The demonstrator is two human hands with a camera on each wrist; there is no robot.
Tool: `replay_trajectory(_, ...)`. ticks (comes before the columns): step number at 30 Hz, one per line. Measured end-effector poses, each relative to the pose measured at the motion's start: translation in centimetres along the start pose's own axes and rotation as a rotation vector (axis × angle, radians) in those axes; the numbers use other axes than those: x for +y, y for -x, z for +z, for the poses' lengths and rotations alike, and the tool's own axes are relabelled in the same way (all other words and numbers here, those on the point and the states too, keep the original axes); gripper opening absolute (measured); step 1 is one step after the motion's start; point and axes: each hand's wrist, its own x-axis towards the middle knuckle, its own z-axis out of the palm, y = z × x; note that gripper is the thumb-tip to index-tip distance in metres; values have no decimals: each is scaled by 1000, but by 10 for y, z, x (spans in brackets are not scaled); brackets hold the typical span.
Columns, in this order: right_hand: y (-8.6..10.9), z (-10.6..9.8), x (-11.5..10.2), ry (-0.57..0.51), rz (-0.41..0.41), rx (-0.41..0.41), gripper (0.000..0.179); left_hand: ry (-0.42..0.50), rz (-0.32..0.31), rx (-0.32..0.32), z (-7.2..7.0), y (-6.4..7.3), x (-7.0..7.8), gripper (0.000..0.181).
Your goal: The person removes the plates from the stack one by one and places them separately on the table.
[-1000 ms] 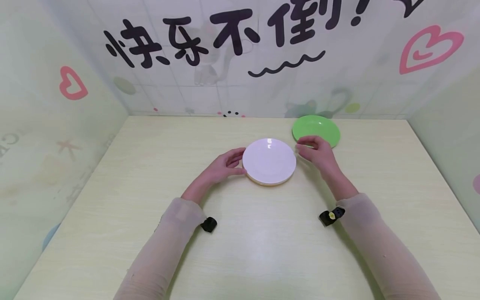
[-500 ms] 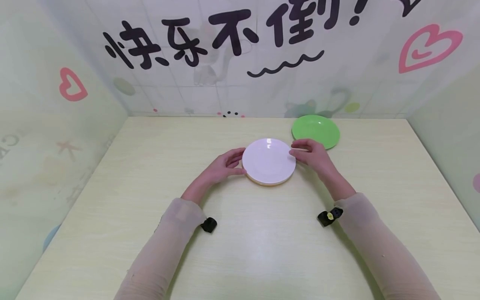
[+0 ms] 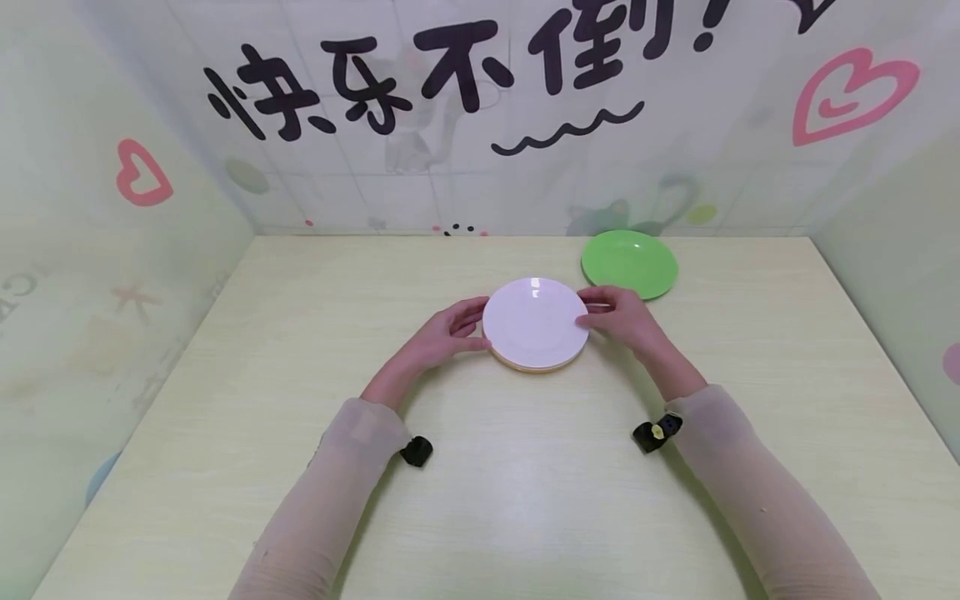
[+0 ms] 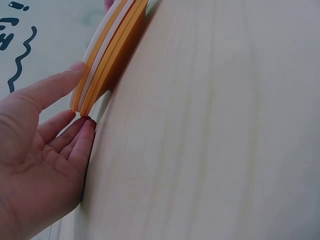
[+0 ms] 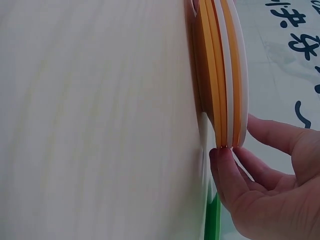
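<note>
From here, I see the stack (image 3: pixel 535 323) near the centre of the frame, between left hand (image 3: pixel 448 333) and right hand (image 3: pixel 624 318), neither nearer. Their fingers pinch its opposite edges, thumbs on top.

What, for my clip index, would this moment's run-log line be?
left hand: grips plate stack, left side | right hand: grips right side | top plate: white | green plate: behind, right

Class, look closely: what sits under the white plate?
Beneath the white plate, stacked: an orange rim, a white rim, then more orange edges. Their faces, and the table directly beneath the stack, are covered.
</note>
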Motion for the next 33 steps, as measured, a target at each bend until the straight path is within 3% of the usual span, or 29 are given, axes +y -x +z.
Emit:
replay_trajectory(6,-1,1,1,53,-1,-9,51,-2,3,2,0,1,-1,73)
replay_trajectory(24,0,-1,0,65,-12,22,47,11,-2,0,0,1,0,73)
replay_trajectory(33,0,-1,1,5,-17,36,44,3,-8,-3,-1,0,0,74)
